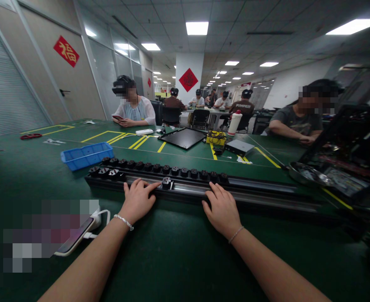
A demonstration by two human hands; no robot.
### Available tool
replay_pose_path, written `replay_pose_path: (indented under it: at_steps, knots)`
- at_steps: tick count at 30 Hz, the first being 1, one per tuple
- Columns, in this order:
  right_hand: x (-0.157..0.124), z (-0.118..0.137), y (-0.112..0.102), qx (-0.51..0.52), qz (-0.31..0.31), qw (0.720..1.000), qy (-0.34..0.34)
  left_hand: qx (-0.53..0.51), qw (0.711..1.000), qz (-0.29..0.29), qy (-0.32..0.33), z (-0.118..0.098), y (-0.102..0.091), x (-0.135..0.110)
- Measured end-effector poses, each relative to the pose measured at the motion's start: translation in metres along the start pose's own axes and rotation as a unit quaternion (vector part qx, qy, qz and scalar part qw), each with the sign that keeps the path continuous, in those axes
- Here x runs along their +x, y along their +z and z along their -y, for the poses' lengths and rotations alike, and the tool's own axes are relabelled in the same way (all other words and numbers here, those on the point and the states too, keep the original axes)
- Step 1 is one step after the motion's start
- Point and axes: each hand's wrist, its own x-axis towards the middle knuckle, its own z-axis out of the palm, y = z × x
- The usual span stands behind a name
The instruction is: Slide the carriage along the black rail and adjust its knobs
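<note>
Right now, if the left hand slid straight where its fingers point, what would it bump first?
Probably the small black part on the long black rail. The left hand rests on the rail's near edge, its forefinger aimed at that part, nearly touching, though depth is unclear.

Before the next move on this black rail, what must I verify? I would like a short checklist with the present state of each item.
1. Left hand rests on the rail, index finger beside the single module: ok.
2. Right hand lies flat on the rail's front edge and holds nothing: ok.
3. Single module fully seated in its groove: cannot tell.
4. Row of modules stands in line along the far side: ok.
5. Phone and its cable lie close to the left forearm and might snag: not ok.
6. Blue tray is apart from the rail and both hands: ok.
</note>
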Motion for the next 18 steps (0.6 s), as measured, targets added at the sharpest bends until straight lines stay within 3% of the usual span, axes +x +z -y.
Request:
replay_pose_path:
  at_steps: [18]
  knots:
    - [0.0003, 0.0006, -0.0007, 0.001, 0.008, 1.000, 0.002, 0.000, 1.000, 0.010, -0.006, -0.0032, -0.0030, -0.0008]
